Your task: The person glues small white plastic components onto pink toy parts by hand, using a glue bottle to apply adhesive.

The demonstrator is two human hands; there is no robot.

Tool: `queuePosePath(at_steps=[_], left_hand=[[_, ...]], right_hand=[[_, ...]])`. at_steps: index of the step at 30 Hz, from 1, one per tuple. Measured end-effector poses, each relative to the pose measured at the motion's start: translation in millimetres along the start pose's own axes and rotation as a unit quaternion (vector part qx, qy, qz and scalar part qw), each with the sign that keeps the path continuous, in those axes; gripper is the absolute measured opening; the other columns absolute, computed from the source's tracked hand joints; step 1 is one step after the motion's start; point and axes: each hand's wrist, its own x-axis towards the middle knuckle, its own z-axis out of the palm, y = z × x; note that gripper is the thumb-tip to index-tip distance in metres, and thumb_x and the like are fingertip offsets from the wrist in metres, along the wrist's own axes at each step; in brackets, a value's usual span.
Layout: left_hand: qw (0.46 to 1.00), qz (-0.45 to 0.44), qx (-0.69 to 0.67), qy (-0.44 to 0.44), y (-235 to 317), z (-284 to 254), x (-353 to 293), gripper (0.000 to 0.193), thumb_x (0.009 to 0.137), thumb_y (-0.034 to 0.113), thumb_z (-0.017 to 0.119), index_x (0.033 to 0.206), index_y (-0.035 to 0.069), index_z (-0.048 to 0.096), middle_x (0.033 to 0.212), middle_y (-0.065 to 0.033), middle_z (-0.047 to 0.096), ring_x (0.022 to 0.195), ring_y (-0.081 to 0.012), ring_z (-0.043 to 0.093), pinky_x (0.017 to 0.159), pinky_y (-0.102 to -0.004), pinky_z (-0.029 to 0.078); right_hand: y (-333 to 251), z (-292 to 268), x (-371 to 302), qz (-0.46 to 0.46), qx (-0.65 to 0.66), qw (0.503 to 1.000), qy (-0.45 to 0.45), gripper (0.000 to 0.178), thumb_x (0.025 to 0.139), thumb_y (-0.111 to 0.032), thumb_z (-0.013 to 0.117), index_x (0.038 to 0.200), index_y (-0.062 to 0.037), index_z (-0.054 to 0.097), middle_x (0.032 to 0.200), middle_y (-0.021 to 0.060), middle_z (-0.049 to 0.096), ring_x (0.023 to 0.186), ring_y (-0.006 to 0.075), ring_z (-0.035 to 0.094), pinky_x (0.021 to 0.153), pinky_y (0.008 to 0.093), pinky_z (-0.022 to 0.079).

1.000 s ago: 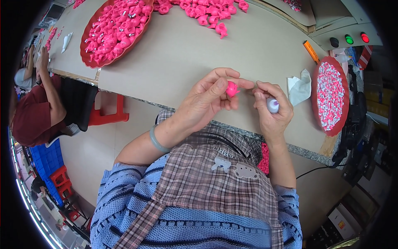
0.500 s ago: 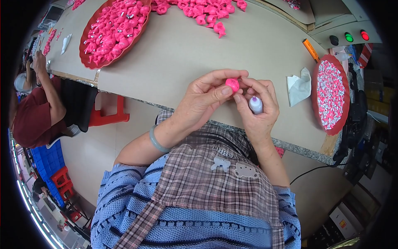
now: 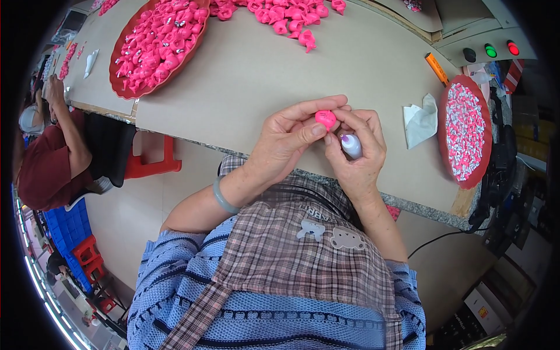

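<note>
A small round pink plastic piece point(image 3: 325, 119) is pinched between the thumb and fingers of my left hand point(image 3: 286, 135). Close beside it, my right hand point(image 3: 363, 149) is wrapped round a small white squeeze bottle point(image 3: 352, 147) with a purple tip, the tip pointing up and left. The right fingertips are at the pink piece's edge; whether they grip something tiny there I cannot make out. Both hands are over the table's near edge.
A red scalloped tray point(image 3: 131, 93) heaped with pink pieces stands far left, near a loose pile of pink pieces point(image 3: 291, 14). At right are a crumpled white tissue point(image 3: 420, 121), an orange marker point(image 3: 436, 68) and a red tray point(image 3: 487, 125) of small pink-and-silver bits. A co-worker point(image 3: 49, 157) sits at left.
The bottle in my right hand has shifted slightly left and tilted, its tip now nearer the pink piece. The pink piece has turned a little in my left fingers.
</note>
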Motion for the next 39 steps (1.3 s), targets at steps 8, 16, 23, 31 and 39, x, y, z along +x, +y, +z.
queuePosePath(at_steps=[8, 16, 23, 31, 39], left_hand=[[0.998, 0.031, 0.056, -0.002, -5.9, -0.4, -2.6, 0.034, 0.09, 0.002, 0.06, 0.123, -0.002, 0.056, 0.137, -0.0215, 0.048, 0.123, -0.0271, 0.051, 0.104, -0.0399, 0.045], [0.979, 0.084, 0.187, 0.013, -8.1, 7.7, -7.0, 0.032, 0.087, -0.004, 0.06, 0.119, -0.001, 0.06, 0.128, -0.0155, 0.056, 0.1, -0.0164, 0.062, 0.085, -0.0261, 0.052], [0.959, 0.104, 0.262, 0.013, -5.2, 8.4, -7.7, 0.03, 0.084, 0.001, 0.066, 0.114, 0.002, 0.064, 0.121, -0.013, 0.061, 0.098, -0.0162, 0.063, 0.079, -0.0263, 0.054], [0.933, 0.157, 0.32, -0.041, -3.3, 1.8, -4.3, 0.029, 0.09, 0.01, 0.063, 0.116, -0.001, 0.061, 0.125, -0.0218, 0.056, 0.106, -0.0254, 0.061, 0.085, -0.032, 0.053], [0.933, 0.154, 0.323, -0.033, -4.2, 2.7, -5.8, 0.031, 0.089, 0.012, 0.064, 0.117, -0.001, 0.061, 0.121, -0.0205, 0.059, 0.106, -0.0252, 0.061, 0.086, -0.0325, 0.052]], right_hand=[[3.3, -1.4, -0.8, -0.011, -0.009, 1.0, 0.006, 0.033, 0.065, 0.003, 0.069, 0.097, -0.0008, 0.064, 0.086, 0.0079, 0.055, 0.074, 0.0159, 0.058, 0.064, 0.0277, 0.049], [4.5, -7.8, -4.3, -0.029, 0.004, 1.0, 0.003, 0.033, 0.061, 0.002, 0.064, 0.094, 0.0014, 0.064, 0.085, 0.0093, 0.056, 0.068, 0.0163, 0.058, 0.059, 0.028, 0.048], [5.9, -8.9, -6.5, -0.044, 0.002, 0.999, 0.006, 0.032, 0.061, 0.003, 0.067, 0.093, 0.0015, 0.064, 0.084, 0.01, 0.056, 0.067, 0.0169, 0.059, 0.057, 0.0279, 0.048], [2.5, -9.4, -4.2, -0.052, -0.007, 0.999, 0.008, 0.03, 0.062, 0.001, 0.07, 0.092, 0.0008, 0.065, 0.082, 0.0103, 0.058, 0.067, 0.0187, 0.059, 0.057, 0.0285, 0.048], [2.8, -9.8, -5.8, -0.044, -0.003, 0.999, 0.007, 0.03, 0.063, 0.001, 0.07, 0.092, 0.0005, 0.065, 0.08, 0.0098, 0.056, 0.065, 0.0184, 0.058, 0.055, 0.0282, 0.047]])
